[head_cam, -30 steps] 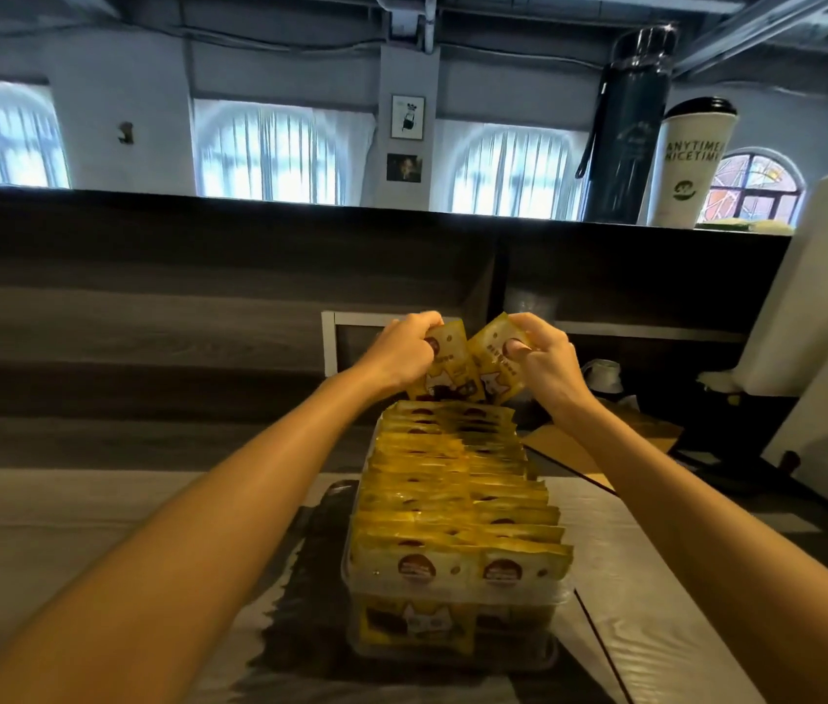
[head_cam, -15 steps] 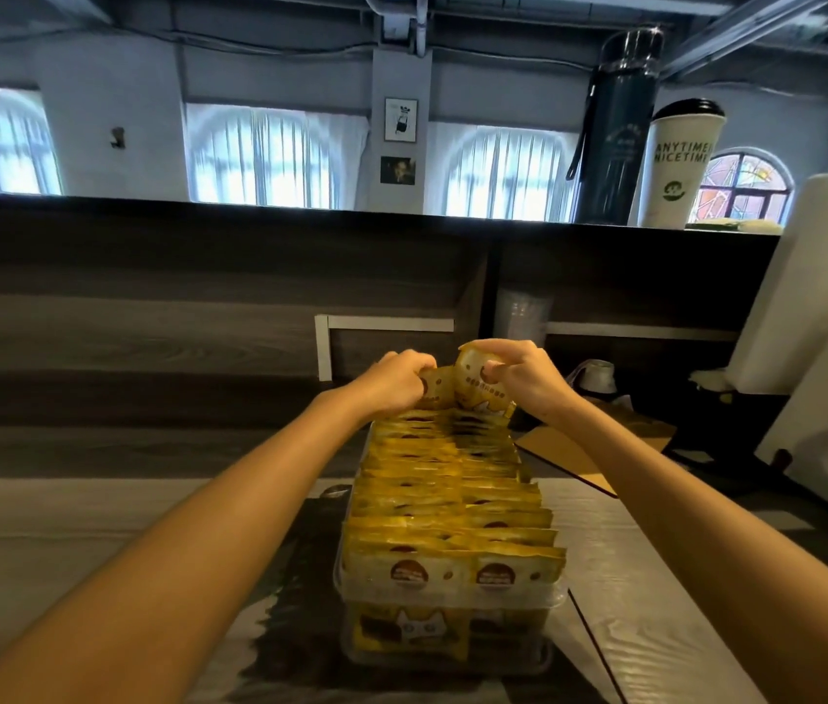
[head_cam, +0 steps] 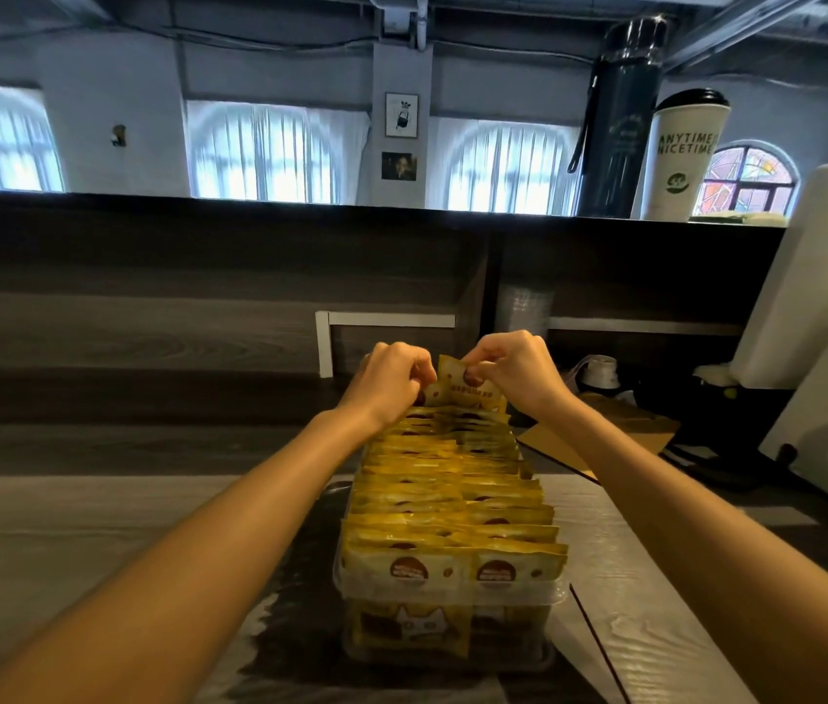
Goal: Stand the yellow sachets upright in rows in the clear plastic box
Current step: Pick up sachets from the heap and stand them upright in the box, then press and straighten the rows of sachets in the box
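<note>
A grey wood-grain table (head_cam: 71, 525) fills the lower view, and on a dark mat (head_cam: 290, 627) at six o'clock stands the clear plastic box (head_cam: 551, 594), its long side running away toward twelve. It is packed with yellow sachets (head_cam: 452, 492) standing upright in two rows side by side. Each has a brown round badge near the top, and a white cat face shows through the box's near wall. At the box's twelve o'clock end, the left hand (head_cam: 391, 381) and the right hand (head_cam: 518, 370) meet over the end sachets (head_cam: 460, 388). Both hands have curled fingers pinching the upper edges, the left from nine o'clock and the right from three. A second ago the same sachets were fanned apart and held clear above the rows. Now they are down at the level of the rows and the hands are closer together. On the ledge at two o'clock a white cup (head_cam: 683, 160) reads "ANYTIME NICETIME", just beside a dark bottle (head_cam: 620, 119). The sachets' own print is too small to read.
</note>
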